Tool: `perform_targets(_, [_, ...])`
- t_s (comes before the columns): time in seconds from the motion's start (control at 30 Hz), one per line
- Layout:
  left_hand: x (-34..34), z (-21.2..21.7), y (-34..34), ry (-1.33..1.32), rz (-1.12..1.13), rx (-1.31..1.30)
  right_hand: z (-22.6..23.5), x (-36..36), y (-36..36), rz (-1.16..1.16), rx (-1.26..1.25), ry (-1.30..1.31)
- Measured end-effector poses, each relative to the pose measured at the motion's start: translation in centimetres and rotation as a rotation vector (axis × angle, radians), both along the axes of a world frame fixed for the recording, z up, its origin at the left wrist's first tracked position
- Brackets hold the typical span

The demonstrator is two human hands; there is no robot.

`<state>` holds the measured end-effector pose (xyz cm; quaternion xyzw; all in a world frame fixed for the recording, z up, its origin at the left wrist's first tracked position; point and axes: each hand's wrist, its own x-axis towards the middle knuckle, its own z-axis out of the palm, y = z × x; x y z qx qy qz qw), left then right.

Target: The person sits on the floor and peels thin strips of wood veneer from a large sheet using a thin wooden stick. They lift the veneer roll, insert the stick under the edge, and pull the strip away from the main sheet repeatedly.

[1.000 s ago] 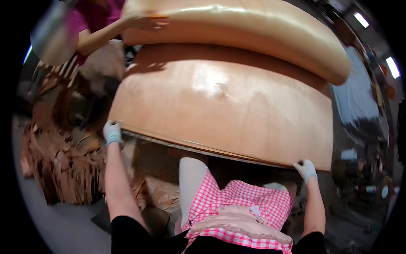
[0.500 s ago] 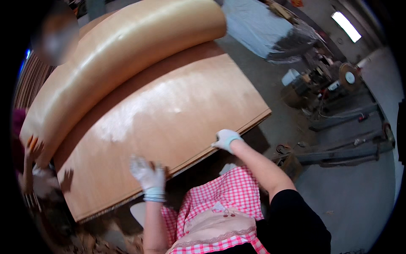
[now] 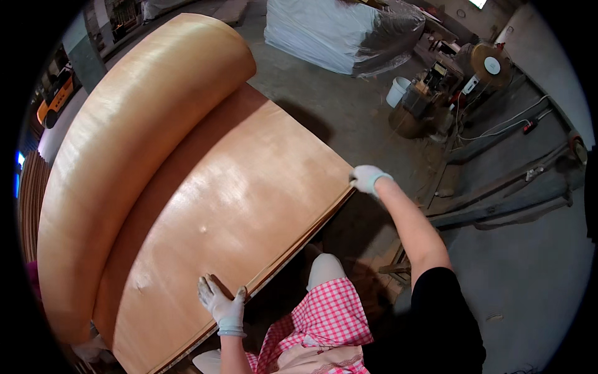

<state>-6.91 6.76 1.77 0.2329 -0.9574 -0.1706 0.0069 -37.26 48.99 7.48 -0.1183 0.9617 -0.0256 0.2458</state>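
Observation:
A stack of thin plywood sheets lies in front of me, its long near edge running from lower left to upper right. On its far side, a large pale wood veneer sheet is curled over into a wide arch. My right hand, in a white glove, is closed at the stack's right corner, with its fingertips on the top sheet's edge. My left hand, also gloved, is spread near the front edge, palm toward the sheet. Whether it presses on the surface I cannot tell.
A white bucket stands beside a machine with a round disc at the right. Behind it is a plastic-covered pile. Dark metal framing runs along the right. Stacked brown sheets stand at far left.
My right hand has moved along the front edge to the right corner. My left hand's fingers have spread more. The view has shifted, and the other person at left is mostly out of sight.

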Motion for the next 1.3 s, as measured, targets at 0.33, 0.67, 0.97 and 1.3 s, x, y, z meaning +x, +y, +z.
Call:
perform_targets(0.33, [-0.1, 0.2, 0.5, -0.041, -0.005, -0.013, -6.8, -2.3, 6.0, -0.661, -0.184, 0.196])
perform_targets(0.67, [1.7, 4.5, 5.5, 0.618, -0.271, 0.375, -1.5, 19.6, -13.5, -0.189, -1.007, 0.144])
perform_targets(0.97, [9.2, 5.6, 4.2, 0.756, -0.022, 1.041, 3.9, 32.6, -26.1, -0.049, -1.398, -0.492])
perform_targets(1.3, [26.8, 1.7, -27.3, 0.796, 1.163, 0.398, 1.2, 20.7, -24.4, 0.238, -0.62, -0.177])
